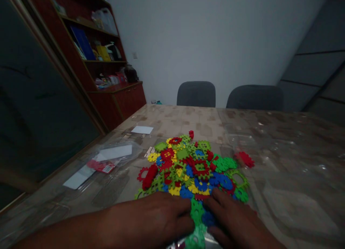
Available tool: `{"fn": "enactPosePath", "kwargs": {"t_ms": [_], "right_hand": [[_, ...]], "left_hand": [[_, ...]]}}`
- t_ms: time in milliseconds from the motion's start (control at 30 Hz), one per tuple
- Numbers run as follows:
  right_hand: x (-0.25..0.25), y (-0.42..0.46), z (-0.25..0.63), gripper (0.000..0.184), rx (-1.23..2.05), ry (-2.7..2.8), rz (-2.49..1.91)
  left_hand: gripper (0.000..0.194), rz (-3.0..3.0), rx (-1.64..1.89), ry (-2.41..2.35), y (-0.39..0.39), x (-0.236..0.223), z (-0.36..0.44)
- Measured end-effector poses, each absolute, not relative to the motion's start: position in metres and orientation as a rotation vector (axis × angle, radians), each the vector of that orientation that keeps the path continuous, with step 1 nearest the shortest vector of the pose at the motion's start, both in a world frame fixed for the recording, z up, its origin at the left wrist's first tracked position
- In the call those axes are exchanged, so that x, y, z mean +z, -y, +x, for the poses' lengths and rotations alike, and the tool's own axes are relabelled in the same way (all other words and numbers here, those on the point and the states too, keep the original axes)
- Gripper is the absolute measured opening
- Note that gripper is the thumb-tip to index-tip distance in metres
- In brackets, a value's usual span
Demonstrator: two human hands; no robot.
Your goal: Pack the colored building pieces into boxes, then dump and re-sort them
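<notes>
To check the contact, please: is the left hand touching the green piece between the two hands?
Touching. The head view shows the left hand with its fingers lying against the green piece, with no gap visible.

A heap of flat plastic gear-edged interlocking pieces [185, 170] in red, green, blue and yellow lay jumbled and overlapping, with a strip of green and blue pieces [196, 215] running nearward from it. A small red piece [191, 134] sat just beyond its far edge, and a red cluster [244, 159] lay just off its right side.
</notes>
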State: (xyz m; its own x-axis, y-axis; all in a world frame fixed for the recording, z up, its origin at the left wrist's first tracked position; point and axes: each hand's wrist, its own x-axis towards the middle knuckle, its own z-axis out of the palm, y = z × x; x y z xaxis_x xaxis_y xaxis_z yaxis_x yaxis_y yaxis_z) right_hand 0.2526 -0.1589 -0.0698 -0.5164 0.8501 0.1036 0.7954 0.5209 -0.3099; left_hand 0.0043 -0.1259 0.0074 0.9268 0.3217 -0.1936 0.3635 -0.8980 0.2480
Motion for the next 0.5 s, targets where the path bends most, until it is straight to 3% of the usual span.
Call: {"fn": "enactPosePath", "kwargs": {"t_ms": [167,333,500], "right_hand": [[-0.059,0.153,0.248,0.031,0.539,2.453,-1.348],[-0.043,0.148,0.26,0.034,0.717,2.339,-1.279],[-0.042,0.152,0.276,0.041,0.677,2.363,-1.291]], "left_hand": [[0.017,2.868,-0.255,-0.428,0.131,0.004,0.009],[0.019,2.802,-0.237,-0.442,0.133,0.003,0.007],[0.02,2.797,-0.148,-0.57,0.127,-0.006,0.003]]}}
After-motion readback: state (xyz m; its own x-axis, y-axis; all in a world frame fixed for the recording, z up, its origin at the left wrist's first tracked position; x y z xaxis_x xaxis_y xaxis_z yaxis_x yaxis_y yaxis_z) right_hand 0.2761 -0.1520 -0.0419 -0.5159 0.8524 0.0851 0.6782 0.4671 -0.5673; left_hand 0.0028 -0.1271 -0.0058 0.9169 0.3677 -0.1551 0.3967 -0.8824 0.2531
